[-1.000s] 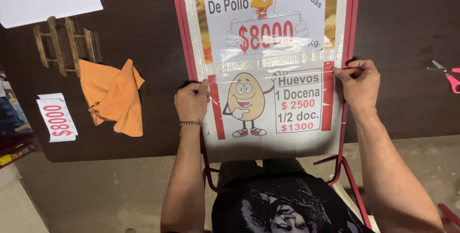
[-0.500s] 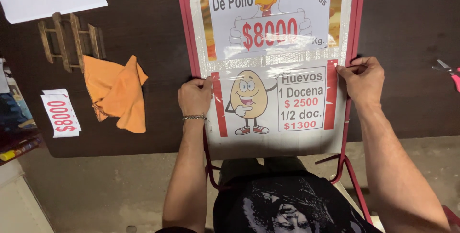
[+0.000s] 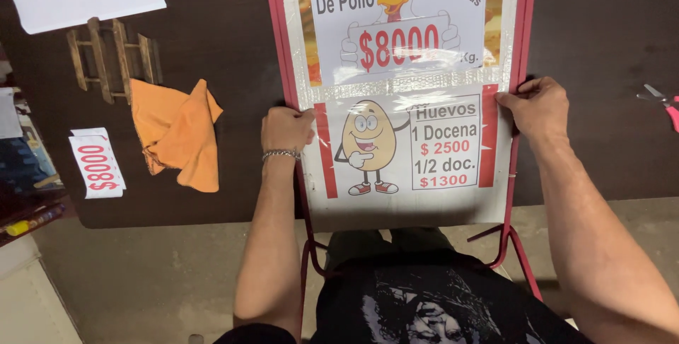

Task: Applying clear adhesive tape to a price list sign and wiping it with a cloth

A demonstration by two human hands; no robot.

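Bare forearms — a silver chain bracelet (image 3: pixel 281 154) — black printed shirt (image 3: pixel 424 301).

Red-framed white sign board (image 3: pixel 396 206), orange cloth (image 3: pixel 178 135), dark brown table (image 3: pixel 226 47).

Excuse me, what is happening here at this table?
A person grips a red-framed sign board with printed posters by both side edges, left hand and right hand. The board lies on a dark brown table, its lower end over the edge. An orange cloth and a small wooden rack lie beside the left hand.
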